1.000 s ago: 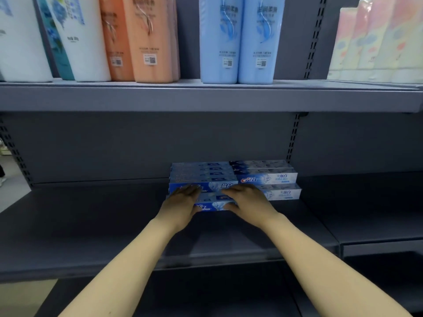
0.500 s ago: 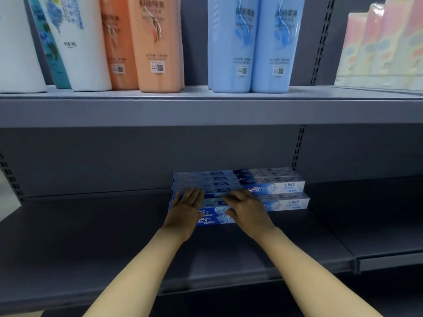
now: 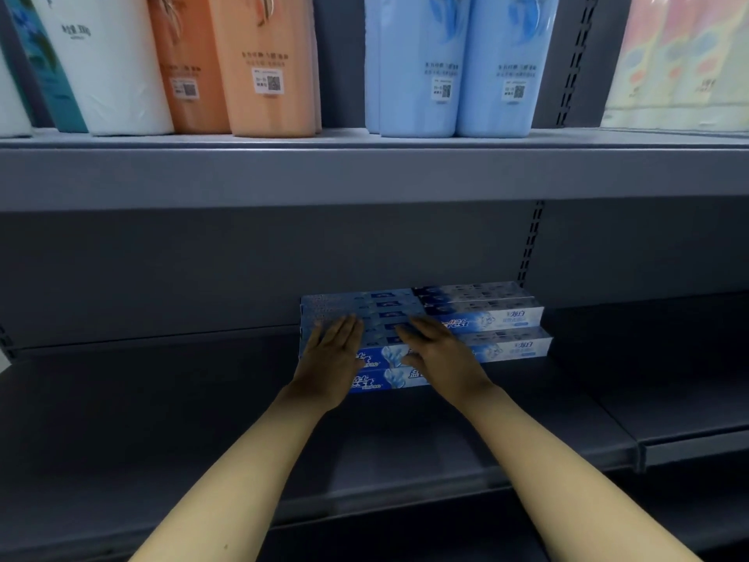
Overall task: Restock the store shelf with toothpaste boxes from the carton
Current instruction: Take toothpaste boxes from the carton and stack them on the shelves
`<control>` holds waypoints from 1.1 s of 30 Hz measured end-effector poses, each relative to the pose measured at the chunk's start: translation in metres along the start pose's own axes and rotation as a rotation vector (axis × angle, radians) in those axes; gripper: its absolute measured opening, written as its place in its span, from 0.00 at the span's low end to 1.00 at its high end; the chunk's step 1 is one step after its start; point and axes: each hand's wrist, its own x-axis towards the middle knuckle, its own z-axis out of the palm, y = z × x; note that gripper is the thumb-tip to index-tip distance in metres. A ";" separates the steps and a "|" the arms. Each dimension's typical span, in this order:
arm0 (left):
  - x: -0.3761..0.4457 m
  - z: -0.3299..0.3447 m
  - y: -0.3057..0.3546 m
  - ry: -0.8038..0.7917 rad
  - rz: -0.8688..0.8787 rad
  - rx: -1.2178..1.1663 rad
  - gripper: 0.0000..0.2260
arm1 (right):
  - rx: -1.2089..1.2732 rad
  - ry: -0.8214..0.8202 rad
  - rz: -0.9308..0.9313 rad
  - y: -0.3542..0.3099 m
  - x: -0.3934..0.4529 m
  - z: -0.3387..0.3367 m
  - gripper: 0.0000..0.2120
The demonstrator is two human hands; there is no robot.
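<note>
The toothpaste boxes (image 3: 466, 318) lie stacked on the shelf (image 3: 162, 419), at its back. Bottles (image 3: 458, 66) stand above them.

Bare shelf (image 3: 162, 419) left of boxes (image 3: 478, 318)

Light falls from above me; the lower shelf (image 3: 162, 419) lies dim in shadow, the bottles (image 3: 454, 66) above look soft, and edges bend outward.

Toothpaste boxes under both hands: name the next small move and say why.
Probably push the toothpaste boxes a little further back, then lift both hands away. The left hand and right hand lie flat with straight fingers on the front of the stack, which sits on the lower shelf with its nearest boxes jutting forward of the ones behind on the right.
</note>
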 end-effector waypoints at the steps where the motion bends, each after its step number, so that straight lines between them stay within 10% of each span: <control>1: 0.001 0.000 -0.001 -0.003 0.004 -0.002 0.28 | 0.004 0.001 0.011 0.000 0.000 0.001 0.26; 19: -0.038 0.008 0.055 0.094 -0.030 -0.095 0.35 | -0.179 0.113 0.353 -0.030 -0.081 -0.010 0.37; 33: -0.121 0.069 0.183 0.332 0.254 -0.383 0.19 | -0.120 0.123 0.294 -0.018 -0.228 -0.016 0.24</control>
